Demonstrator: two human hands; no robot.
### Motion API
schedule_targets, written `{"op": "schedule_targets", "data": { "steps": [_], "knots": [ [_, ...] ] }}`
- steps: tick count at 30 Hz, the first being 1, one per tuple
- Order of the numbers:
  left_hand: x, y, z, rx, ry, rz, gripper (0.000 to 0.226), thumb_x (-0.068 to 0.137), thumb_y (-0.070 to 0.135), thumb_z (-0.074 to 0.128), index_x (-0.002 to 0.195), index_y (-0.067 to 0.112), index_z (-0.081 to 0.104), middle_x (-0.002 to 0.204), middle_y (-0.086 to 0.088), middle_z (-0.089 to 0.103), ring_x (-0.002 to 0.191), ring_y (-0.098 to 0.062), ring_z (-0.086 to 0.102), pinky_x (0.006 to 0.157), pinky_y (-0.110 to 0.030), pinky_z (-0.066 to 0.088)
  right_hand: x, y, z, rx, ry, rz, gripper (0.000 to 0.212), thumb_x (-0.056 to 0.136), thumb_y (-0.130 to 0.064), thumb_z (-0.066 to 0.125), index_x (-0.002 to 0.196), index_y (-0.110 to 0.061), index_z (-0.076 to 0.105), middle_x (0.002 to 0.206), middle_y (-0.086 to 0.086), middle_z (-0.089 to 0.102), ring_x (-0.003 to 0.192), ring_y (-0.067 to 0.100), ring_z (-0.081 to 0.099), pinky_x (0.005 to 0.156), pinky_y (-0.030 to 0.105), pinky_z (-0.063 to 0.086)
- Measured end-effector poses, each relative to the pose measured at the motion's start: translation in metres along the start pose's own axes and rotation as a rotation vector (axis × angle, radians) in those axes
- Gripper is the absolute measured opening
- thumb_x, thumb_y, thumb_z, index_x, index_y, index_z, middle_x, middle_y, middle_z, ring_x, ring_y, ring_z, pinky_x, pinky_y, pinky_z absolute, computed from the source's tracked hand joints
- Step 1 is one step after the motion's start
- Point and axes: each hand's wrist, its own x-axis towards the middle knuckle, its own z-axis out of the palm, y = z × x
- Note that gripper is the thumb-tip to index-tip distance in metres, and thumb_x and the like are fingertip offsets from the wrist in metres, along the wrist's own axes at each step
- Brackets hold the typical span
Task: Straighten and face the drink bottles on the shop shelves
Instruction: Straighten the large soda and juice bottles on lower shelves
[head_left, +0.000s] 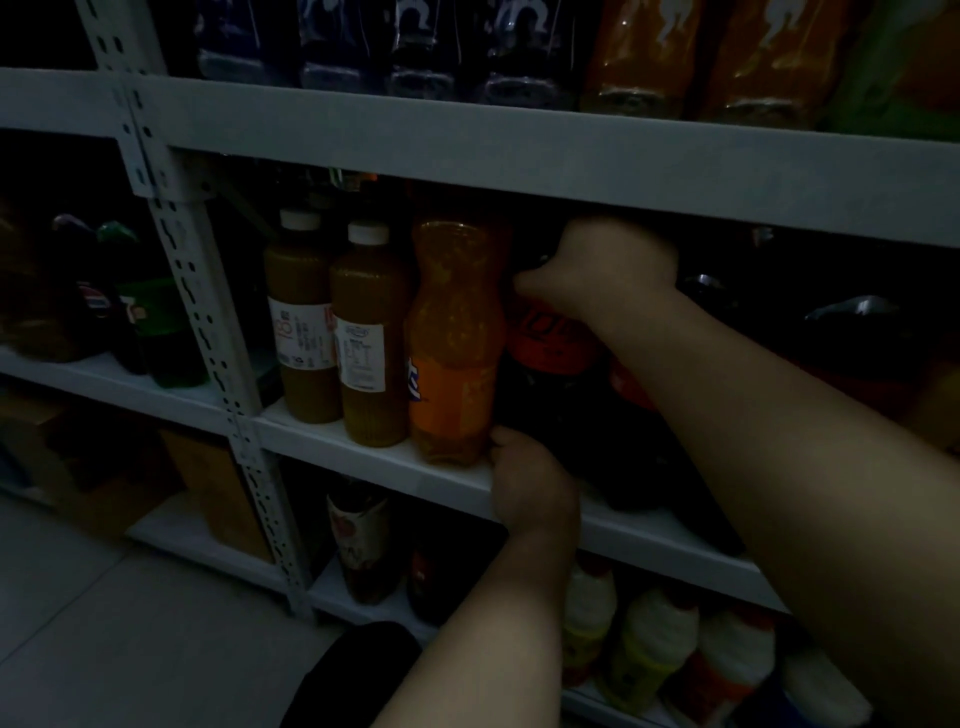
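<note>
Bare arms in dim light
The left grip (535, 488) and right grip (613, 270) are bare, both forearms uncovered to the picture's edge; a dark rounded shape (358, 670) below may be a knee in black cloth.

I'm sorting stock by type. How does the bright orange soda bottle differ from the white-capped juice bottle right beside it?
The soda bottle is bright orange and waisted; the juice bottle is dull brownish-yellow and straight-sided. The soda bottle's label is orange, the juice bottle's white with print. Both stand upright, side by side on one shelf.
</note>
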Motion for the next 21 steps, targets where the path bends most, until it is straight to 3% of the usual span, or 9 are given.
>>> {"op": "schedule_targets", "data": {
  "steps": [3, 8, 11, 14, 17, 19, 21],
  "knots": [
    [-0.008, -0.011, 0.003, 0.001, 0.062, 0.051, 0.044, 0.092, 0.022, 0.051, 0.129, 0.010, 0.030, 0.123, -0.004, 0.056, 0.105, -0.017, 0.062, 0.078, -0.025, 0.049, -0.003, 0.003, -0.001, 0.022, 0.033, -0.023, 0.046, 0.067, -0.061, 0.060, 0.057, -0.022, 0.039, 0.059, -0.006, 0.038, 0.049, 0.012, 0.032, 0.046, 0.019, 0.022],
    [-0.012, -0.024, -0.002, -0.121, 0.107, 0.104, 0.060, 0.090, 0.025, 0.056, 0.138, 0.016, 0.020, 0.118, -0.005, 0.059, 0.099, -0.024, 0.063, 0.074, -0.033, 0.050, -0.012, 0.004, -0.002, 0.001, 0.182, -0.061, 0.054, 0.065, -0.067, 0.060, 0.054, -0.020, 0.037, 0.053, -0.006, 0.034, 0.046, 0.014, 0.031, 0.045, 0.019, 0.020],
    [-0.010, -0.035, -0.004, -0.099, 0.116, 0.141, 0.058, 0.093, 0.027, 0.048, 0.141, 0.017, 0.018, 0.117, -0.005, 0.061, 0.097, -0.026, 0.064, 0.075, -0.036, 0.049, -0.021, 0.001, -0.005, -0.030, 0.226, -0.061, 0.059, 0.063, -0.072, 0.060, 0.058, -0.019, 0.035, 0.056, -0.006, 0.033, 0.049, 0.015, 0.034, 0.045, 0.020, 0.018],
    [-0.011, -0.040, -0.007, -0.097, 0.091, 0.194, 0.055, 0.094, 0.027, 0.045, 0.141, 0.018, 0.018, 0.116, -0.006, 0.061, 0.098, -0.026, 0.063, 0.074, -0.036, 0.048, -0.034, 0.000, -0.002, -0.017, 0.288, -0.077, 0.057, 0.063, -0.074, 0.062, 0.076, -0.020, 0.047, 0.073, 0.003, 0.054, 0.069, 0.026, 0.057, 0.046, 0.023, 0.022],
    [-0.015, -0.056, -0.017, -0.142, 0.088, 0.293, 0.041, 0.090, 0.027, 0.048, 0.128, 0.023, 0.035, 0.107, 0.000, 0.062, 0.094, -0.023, 0.062, 0.068, -0.031, 0.043, -0.050, -0.001, 0.001, 0.024, 0.330, -0.048, 0.063, 0.072, -0.063, 0.063, 0.104, -0.010, 0.053, 0.099, 0.013, 0.060, 0.091, 0.033, 0.058, 0.059, 0.030, 0.033],
    [-0.014, -0.074, -0.029, -0.219, 0.187, 0.318, 0.022, 0.088, 0.030, 0.052, 0.109, 0.026, 0.050, 0.098, 0.004, 0.061, 0.090, -0.019, 0.061, 0.065, -0.026, 0.038, -0.067, -0.009, 0.006, 0.025, 0.445, -0.149, 0.058, 0.081, -0.048, 0.062, 0.119, -0.005, 0.051, 0.110, 0.017, 0.058, 0.102, 0.034, 0.054, 0.064, 0.033, 0.040],
    [-0.008, -0.090, -0.045, -0.364, 0.360, 0.288, 0.015, 0.085, 0.029, 0.058, 0.099, 0.023, 0.056, 0.092, 0.005, 0.059, 0.087, -0.017, 0.059, 0.067, -0.025, 0.038, -0.081, -0.026, 0.012, 0.098, 0.516, -0.302, 0.053, 0.086, -0.036, 0.059, 0.125, -0.002, 0.052, 0.123, 0.017, 0.056, 0.115, 0.031, 0.052, 0.083, 0.034, 0.046]
  ]
}}
